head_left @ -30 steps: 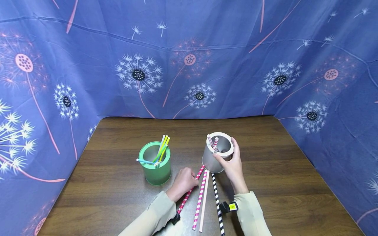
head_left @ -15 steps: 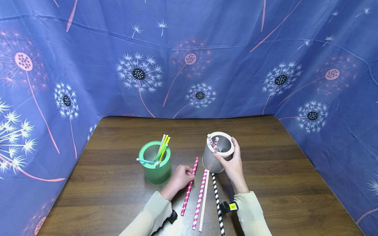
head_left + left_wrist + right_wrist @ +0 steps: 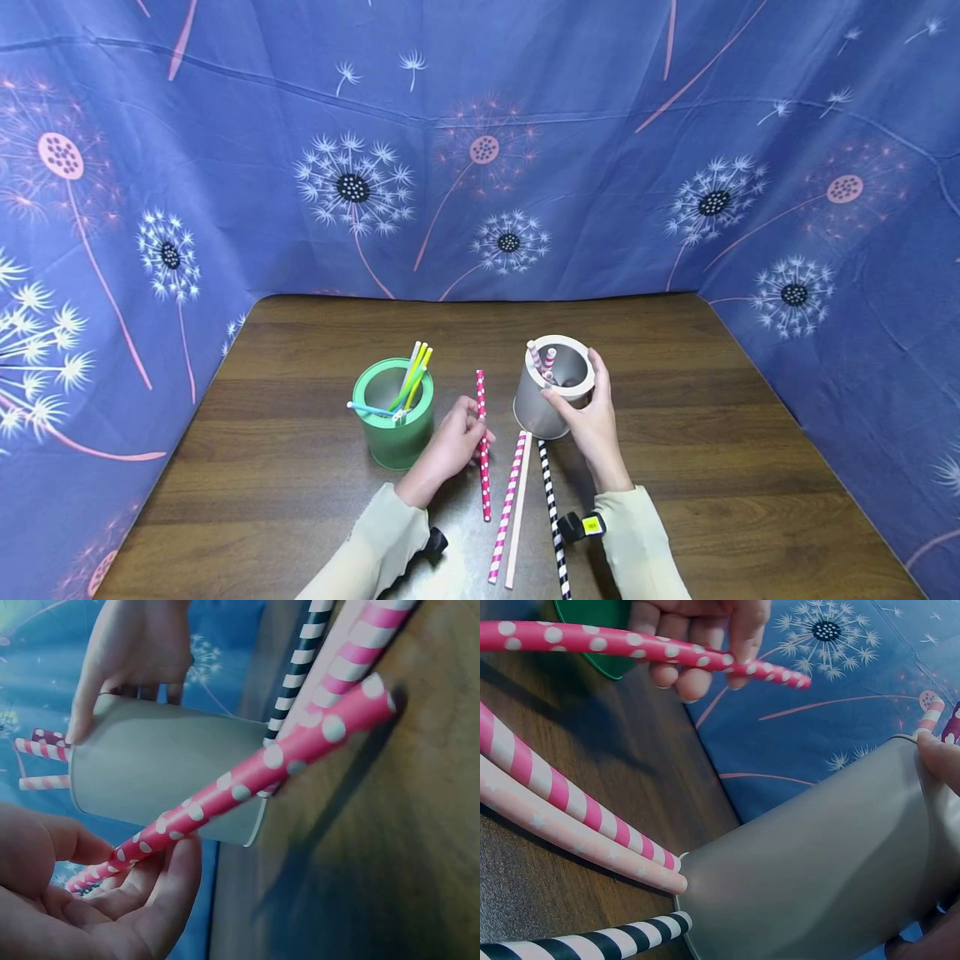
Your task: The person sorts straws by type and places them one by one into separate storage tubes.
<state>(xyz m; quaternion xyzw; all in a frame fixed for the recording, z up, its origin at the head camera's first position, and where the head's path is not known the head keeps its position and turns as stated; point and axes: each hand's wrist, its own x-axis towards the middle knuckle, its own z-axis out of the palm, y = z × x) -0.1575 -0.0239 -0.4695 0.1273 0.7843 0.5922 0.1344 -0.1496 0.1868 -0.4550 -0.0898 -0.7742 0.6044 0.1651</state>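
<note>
Between thumb and fingers, my left hand (image 3: 448,443) pinches a red paper straw with white dots (image 3: 484,479). In the left wrist view that dotted straw (image 3: 240,784) is raised at a slant over the table, its shadow below. My right hand (image 3: 596,429) grips the rim of a grey can (image 3: 536,408), thumb at the near side and fingers round the far right. Several patterned straws (image 3: 534,354) lean inside this can. On the table before it lie a pink-striped straw (image 3: 507,512), a pale pink straw (image 3: 519,512) and a black-and-white striped straw (image 3: 553,512).
Left of my left hand stands a green can (image 3: 401,446) holding several plastic straws (image 3: 416,371) in yellow, green, white and blue. A blue dandelion-print cloth (image 3: 480,208) encloses the wooden table (image 3: 300,517) at the back and sides.
The dotted straw, first lying beside the pink-striped one, has moved left and away from me, now lifted in my left hand. My right hand stays on the grey can.
</note>
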